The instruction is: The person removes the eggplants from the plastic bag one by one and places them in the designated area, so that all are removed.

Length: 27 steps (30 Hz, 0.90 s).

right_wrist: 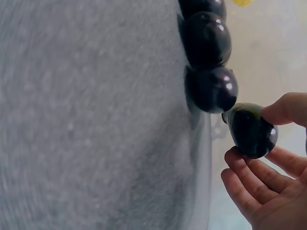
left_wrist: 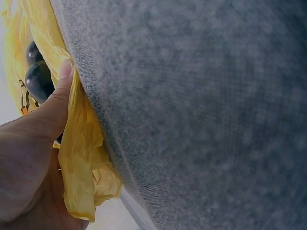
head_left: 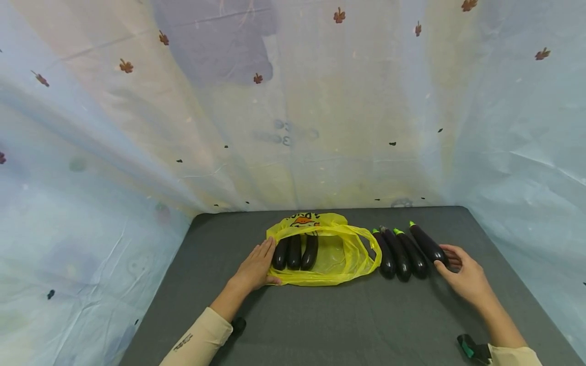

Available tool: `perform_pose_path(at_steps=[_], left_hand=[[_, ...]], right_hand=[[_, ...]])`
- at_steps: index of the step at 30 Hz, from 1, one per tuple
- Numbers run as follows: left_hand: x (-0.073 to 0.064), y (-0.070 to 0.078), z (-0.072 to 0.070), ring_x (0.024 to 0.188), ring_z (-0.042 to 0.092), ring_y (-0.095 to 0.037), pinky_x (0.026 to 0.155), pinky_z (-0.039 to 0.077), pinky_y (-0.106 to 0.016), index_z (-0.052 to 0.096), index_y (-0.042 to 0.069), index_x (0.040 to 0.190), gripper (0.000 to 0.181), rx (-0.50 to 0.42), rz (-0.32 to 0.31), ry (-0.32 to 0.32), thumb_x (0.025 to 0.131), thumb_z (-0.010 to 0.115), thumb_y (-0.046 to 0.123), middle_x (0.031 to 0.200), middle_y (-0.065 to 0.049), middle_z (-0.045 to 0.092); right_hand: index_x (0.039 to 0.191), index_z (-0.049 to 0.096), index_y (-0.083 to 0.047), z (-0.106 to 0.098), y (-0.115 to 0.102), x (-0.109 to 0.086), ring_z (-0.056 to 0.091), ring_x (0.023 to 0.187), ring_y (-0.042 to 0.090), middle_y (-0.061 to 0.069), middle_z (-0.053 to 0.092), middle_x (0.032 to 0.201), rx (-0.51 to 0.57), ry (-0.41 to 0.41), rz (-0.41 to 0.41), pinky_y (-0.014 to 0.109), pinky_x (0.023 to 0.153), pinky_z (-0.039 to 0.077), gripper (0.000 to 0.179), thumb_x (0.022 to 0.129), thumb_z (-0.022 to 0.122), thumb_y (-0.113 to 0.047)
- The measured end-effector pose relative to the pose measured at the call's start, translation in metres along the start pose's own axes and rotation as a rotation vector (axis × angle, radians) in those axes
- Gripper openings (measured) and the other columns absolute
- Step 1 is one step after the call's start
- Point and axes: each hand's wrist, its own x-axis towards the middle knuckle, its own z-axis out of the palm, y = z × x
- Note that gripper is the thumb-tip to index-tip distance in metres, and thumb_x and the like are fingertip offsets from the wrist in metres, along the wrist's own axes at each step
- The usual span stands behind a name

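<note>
In the head view my left hand [head_left: 255, 264] holds the left side of a yellow plastic bag [head_left: 316, 278], its thumb along the front rim. The bag lies on its side with its mouth towards me. Three dark eggplants [head_left: 295, 254] lie side by side inside it. My right hand [head_left: 467, 277] grips the blunt end of another eggplant [head_left: 428, 243], whose green stem points away from me. The right wrist view shows this eggplant [right_wrist: 252, 132] raised off the table between thumb and fingers. Three more eggplants [head_left: 403, 262] lie in a row between the bag and my right hand.
A dark grey cloth covers the table [head_left: 320, 325]. Behind and beside it hangs a pale patterned sheet [head_left: 320, 152]. The bag's handle loop [head_left: 376, 249] reaches the leftmost loose eggplant. A dark wrist device [head_left: 473, 349] shows at the right sleeve.
</note>
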Motion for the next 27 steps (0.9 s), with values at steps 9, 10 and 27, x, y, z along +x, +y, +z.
perform_pose_path(at_steps=[9, 10, 27], left_hand=[[0.0, 0.001, 0.001, 0.165, 0.019, -0.036, 0.133, 0.02, -0.05, 0.016, 0.0, 0.171, 0.123, -0.02, -0.007, -0.012, 0.087, 0.08, 0.061, 0.179, -0.02, 0.013], [0.0, 0.001, 0.001, 0.165, 0.018, -0.035, 0.134, 0.02, -0.05, 0.015, 0.0, 0.172, 0.123, -0.017, -0.008, -0.016, 0.087, 0.08, 0.061, 0.179, -0.019, 0.013], [0.0, 0.0, 0.0, 0.165, 0.019, -0.036, 0.134, 0.02, -0.05, 0.016, 0.0, 0.171, 0.123, -0.016, -0.01, -0.007, 0.087, 0.08, 0.061, 0.179, -0.019, 0.013]], right_hand=[[0.145, 0.054, 0.009, 0.002, 0.016, 0.001, 0.066, 0.111, 0.058, 0.041, 0.063, 0.129, -0.015, -0.033, 0.023, 0.068, 0.089, 0.056, 0.053, 0.103, 0.075, -0.016], [0.145, 0.054, 0.01, 0.003, 0.017, 0.001, 0.066, 0.111, 0.057, 0.041, 0.064, 0.128, -0.019, -0.033, 0.023, 0.068, 0.088, 0.056, 0.053, 0.103, 0.075, -0.016], [0.145, 0.051, 0.011, 0.003, 0.019, 0.005, 0.065, 0.113, 0.057, 0.041, 0.061, 0.131, -0.033, -0.114, 0.034, 0.066, 0.092, 0.056, 0.059, 0.1, 0.079, -0.014]])
